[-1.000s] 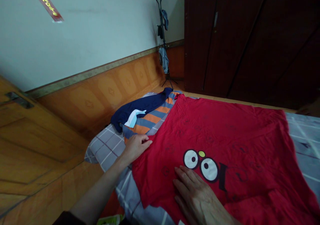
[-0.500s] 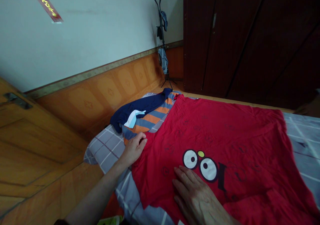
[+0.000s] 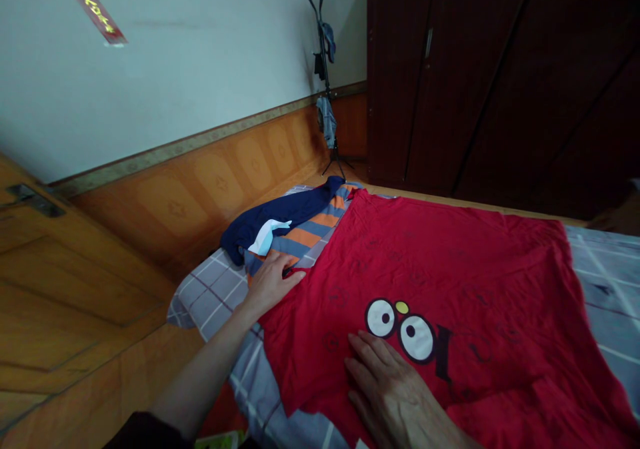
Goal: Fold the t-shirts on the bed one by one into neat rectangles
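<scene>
Red shirt (image 3: 480, 256): spread out beneath and beyond my right hand, reaching across to my left, surface lightly wrinkled. My two hands are well apart.

Right hand (image 3: 395, 389): palm down on the shirt, fingers extended and close together, gripping nothing. Fingertips lie just beside the printed round eyes (image 3: 419, 339); a small yellow oval (image 3: 401, 308) sits just above these, beyond the fingertips.

Left hand (image 3: 270, 281): at the shirt's edge, thumb stretched over the red cloth, the other fingers parted from it and towards the striped cloth (image 3: 304, 237). I cannot tell how firmly the fingertips press.

Just beyond my left hand: the orange and grey-blue stripes, and a navy garment (image 3: 295, 204) with a white and light-blue patch (image 3: 267, 236) nearest my fingers. Under all of it, a grey checked bedsheet (image 3: 213, 277), showing to the left of my left wrist.

Farther out, ahead of both hands: a coat stand (image 3: 326, 72) with clothes hung on it. Dark wardrobe (image 3: 450, 102) beyond the shirt.
</scene>
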`<state>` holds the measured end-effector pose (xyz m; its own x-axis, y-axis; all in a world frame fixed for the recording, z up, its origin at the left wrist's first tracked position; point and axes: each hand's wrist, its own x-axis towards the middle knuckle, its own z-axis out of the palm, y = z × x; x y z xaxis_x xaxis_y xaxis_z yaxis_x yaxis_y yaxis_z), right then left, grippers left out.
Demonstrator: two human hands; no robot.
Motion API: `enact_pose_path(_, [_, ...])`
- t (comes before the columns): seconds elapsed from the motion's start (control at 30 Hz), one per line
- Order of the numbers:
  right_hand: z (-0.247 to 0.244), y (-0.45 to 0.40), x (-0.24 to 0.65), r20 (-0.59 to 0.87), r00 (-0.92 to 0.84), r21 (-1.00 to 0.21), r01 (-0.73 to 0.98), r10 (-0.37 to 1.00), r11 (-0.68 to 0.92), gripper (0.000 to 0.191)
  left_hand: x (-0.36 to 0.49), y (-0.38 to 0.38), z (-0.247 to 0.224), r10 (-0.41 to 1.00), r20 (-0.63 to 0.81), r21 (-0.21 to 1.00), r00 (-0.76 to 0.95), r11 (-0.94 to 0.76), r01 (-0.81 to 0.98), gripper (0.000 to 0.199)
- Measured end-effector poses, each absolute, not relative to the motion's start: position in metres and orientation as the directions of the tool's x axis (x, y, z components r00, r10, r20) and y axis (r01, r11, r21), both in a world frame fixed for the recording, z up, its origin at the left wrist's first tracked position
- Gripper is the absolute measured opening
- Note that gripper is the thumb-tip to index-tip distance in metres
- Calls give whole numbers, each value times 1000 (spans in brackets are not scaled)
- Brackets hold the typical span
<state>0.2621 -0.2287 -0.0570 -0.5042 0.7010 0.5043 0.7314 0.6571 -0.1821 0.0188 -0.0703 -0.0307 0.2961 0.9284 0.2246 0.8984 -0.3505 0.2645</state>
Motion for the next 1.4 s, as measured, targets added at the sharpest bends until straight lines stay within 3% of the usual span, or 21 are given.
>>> enact_pose_path(0.2, [-65, -227, 262, 497, -509, -213, 714, 703, 667, 22, 19, -68, -32, 928, 184, 118, 325, -349, 930, 13])
enact_pose_path(0.4, [-58, -229, 261, 484, -510, -189, 732, 711, 654, 23, 13, -77, -26, 939, 148, 165, 312, -334, 928, 7])
enact_pose_path(0.53, [-57, -229, 261, 491, -501, -191, 736, 713, 649, 23, 8, -93, -15, 969, 50, 137, 243, -248, 959, 26])
enact_pose_path(0.67, [-61, -227, 262, 473, -522, -188, 727, 710, 660, 22, 3, -107, -11, 965, -29, 50, 262, -261, 964, 24])
enact_pose_path(0.77, [-61, -227, 261, 470, -513, -193, 734, 718, 651, 23, -1, -107, -15, 963, -11, 70, 269, -268, 961, 26])
enact_pose_path(0.93, [-57, -230, 261, 479, -506, -208, 729, 718, 652, 24, -4, -104, -11, 992, 30, 226, 119, -123, 966, 11])
enact_pose_path(1.1, [-55, -230, 263, 488, -504, -206, 726, 712, 656, 24, 16, -113, 6, 982, 110, 204, 154, -174, 964, 16])
enact_pose_path(1.17, [-55, -230, 263, 480, -509, -211, 724, 715, 657, 24, 31, -122, 11, 970, 117, 306, 214, -240, 921, 26])
enact_pose_path(1.3, [-59, -230, 261, 425, -525, -242, 719, 737, 652, 23, 58, -139, 17, 897, -80, 792, 435, -208, 574, 60])
enact_pose_path(1.4, [-59, -230, 259, 407, -507, -276, 725, 760, 632, 23, 64, -139, 19, 838, -87, 934, 538, -119, 337, 62])
